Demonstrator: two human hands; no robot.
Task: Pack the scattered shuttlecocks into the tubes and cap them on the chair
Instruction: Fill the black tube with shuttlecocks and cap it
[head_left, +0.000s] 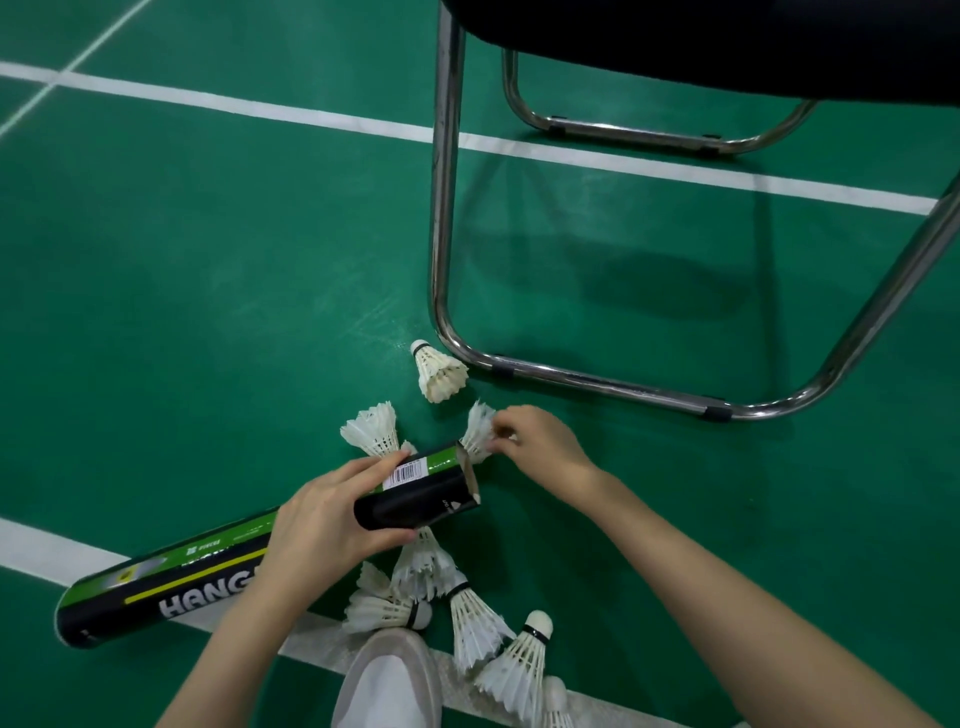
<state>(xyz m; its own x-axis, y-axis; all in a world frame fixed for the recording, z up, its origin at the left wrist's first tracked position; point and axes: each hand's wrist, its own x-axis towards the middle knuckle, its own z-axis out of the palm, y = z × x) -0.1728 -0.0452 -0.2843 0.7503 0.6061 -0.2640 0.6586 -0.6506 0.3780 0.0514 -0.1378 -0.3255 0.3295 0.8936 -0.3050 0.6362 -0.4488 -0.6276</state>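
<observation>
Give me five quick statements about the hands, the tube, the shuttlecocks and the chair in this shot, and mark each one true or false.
1. The left hand holds the tube. True.
2. The right hand is empty. False: it pinches a shuttlecock at the tube's open end.
3. The tube's open end has a cap on. False: it is uncapped.
4. One lone shuttlecock lies on the floor by the chair leg. True.
5. All the shuttlecocks are on the chair seat. False: several lie on the floor near the shoe.
</observation>
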